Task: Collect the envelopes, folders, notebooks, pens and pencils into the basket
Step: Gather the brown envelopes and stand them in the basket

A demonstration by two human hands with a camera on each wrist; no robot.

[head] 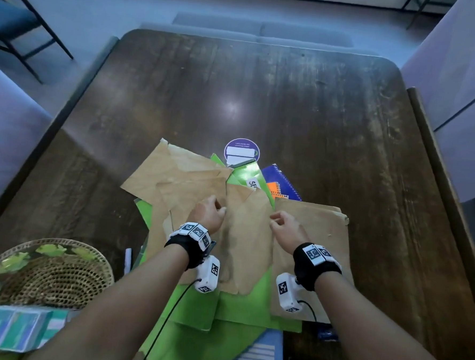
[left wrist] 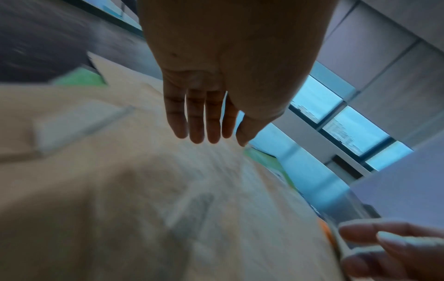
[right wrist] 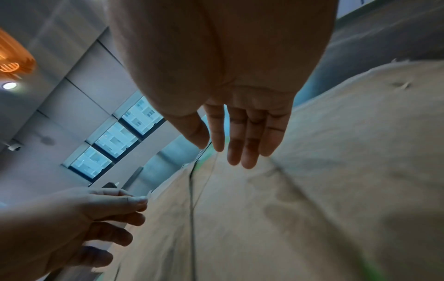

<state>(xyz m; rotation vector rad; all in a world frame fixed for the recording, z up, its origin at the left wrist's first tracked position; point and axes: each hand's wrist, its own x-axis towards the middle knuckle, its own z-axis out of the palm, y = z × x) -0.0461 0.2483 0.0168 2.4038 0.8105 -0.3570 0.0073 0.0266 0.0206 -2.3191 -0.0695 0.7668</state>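
A heap of brown envelopes (head: 172, 176) lies on green folders (head: 239, 305) in the middle of the wooden table (head: 291, 105). Both hands hover over the middle envelope (head: 243, 244). My left hand (head: 219, 208) is over its left edge, and its fingers (left wrist: 199, 121) hang relaxed and hold nothing. My right hand (head: 275, 219) is over its right edge, with its fingers (right wrist: 242, 140) also loose and empty. Beyond the pile a blue spiral notebook (head: 283, 180) and an orange one (head: 275, 188) poke out. The woven basket (head: 52, 279) stands at the near left.
A teal box (head: 13, 330) lies in front of the basket. A white pen-like stick (head: 128, 259) lies between basket and pile. Another blue notebook (head: 259, 351) sits at the near edge. A round purple sticker (head: 241, 151) is on the table. Chairs surround the table.
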